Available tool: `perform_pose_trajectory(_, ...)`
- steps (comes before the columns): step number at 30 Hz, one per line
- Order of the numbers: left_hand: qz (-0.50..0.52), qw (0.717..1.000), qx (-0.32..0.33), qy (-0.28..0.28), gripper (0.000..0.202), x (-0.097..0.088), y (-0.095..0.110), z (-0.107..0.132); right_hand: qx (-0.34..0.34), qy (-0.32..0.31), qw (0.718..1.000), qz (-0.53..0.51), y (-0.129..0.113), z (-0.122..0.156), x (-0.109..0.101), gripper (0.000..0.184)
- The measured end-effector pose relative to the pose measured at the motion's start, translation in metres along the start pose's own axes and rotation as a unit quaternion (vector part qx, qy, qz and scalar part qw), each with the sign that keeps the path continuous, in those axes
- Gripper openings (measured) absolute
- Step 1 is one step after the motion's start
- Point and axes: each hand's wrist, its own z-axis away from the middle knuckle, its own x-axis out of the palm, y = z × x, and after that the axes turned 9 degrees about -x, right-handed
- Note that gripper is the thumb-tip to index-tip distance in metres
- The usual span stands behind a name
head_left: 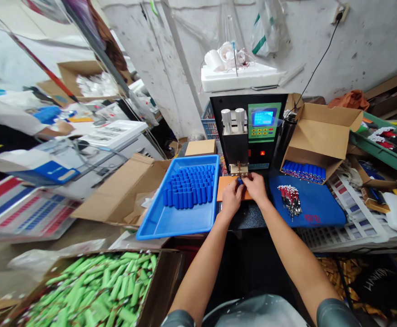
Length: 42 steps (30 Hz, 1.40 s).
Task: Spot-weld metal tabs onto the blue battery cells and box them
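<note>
My left hand (231, 196) and my right hand (255, 187) are close together on an orange pad (223, 187) under the welding head (239, 169) of a black spot welder (249, 131). Both are pinched on a small blue cylindrical cell (240, 180) held between their fingertips just below the electrodes. A blue tray (157, 222) to the left holds several upright blue cells (189, 186). On a blue cloth (316, 206) to the right lies a bunch of red and white wired leads (290, 200).
An open cardboard box (317, 136) right of the welder holds more blue cells (304, 171). A box of green cells (96, 290) sits at the near left. White plastic racks (355, 218) and a green crate (382, 150) stand right. Another person's sleeve (11, 116) shows far left.
</note>
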Motion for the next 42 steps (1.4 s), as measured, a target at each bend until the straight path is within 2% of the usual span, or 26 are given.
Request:
perform_pose_trajectory(12, -0.008, 1.000, -0.009, 0.003, 0.028, 0.001, -0.004, -0.001, 0.007, -0.003, 1.000, -0.007, 0.001, 0.001, 0.001, 0.020)
perform_pose_trajectory(17, -0.022, 1.000, -0.010, 0.009, 0.021, 0.000, -0.001, 0.001, 0.010, -0.005, 1.000, -0.009, 0.007, 0.001, 0.003, 0.021)
perform_pose_trajectory(20, -0.015, 1.000, -0.007, 0.003, 0.017, 0.000, -0.001, 0.001, 0.015, -0.026, 0.999, -0.029, 0.008, 0.003, -0.005, 0.027)
perform_pose_trajectory(22, -0.011, 1.000, -0.009, 0.000, 0.016, 0.000, -0.002, 0.000, 0.024, -0.030, 0.998, -0.053, 0.008, 0.007, -0.019, 0.031)
perform_pose_trajectory(24, -0.011, 1.000, -0.010, -0.004, 0.017, 0.000, -0.003, 0.001, 0.034, -0.005, 0.996, -0.076, 0.009, 0.012, -0.043, 0.034)
perform_pose_trajectory(27, -0.016, 1.000, -0.002, -0.004, 0.021, 0.001, -0.001, 0.006, 0.043, 0.068, 0.993, -0.087, 0.017, 0.023, -0.094, 0.037)
perform_pose_trajectory(31, -0.043, 0.998, 0.045, 0.024, 0.029, 0.007, 0.010, 0.020, 0.036, 0.193, 0.980, -0.026, 0.050, 0.043, -0.167, 0.039)
perform_pose_trajectory(34, -0.104, 0.988, 0.108, 0.024, 0.033, 0.023, 0.029, 0.018, 0.032, 0.276, 0.959, 0.056, 0.080, 0.060, -0.207, 0.039)
perform_pose_trajectory(36, -0.139, 0.978, 0.156, -0.003, 0.033, 0.043, 0.046, 0.008, 0.033, 0.298, 0.949, 0.099, 0.095, 0.070, -0.221, 0.039)
perform_pose_trajectory(39, -0.187, 0.960, 0.203, -0.048, 0.029, 0.086, 0.074, -0.014, 0.020, 0.298, 0.946, 0.125, 0.105, 0.077, -0.225, 0.037)
perform_pose_trajectory(42, -0.237, 0.942, 0.229, -0.068, 0.027, 0.133, 0.095, -0.040, 0.010, 0.290, 0.949, 0.125, 0.105, 0.079, -0.221, 0.035)
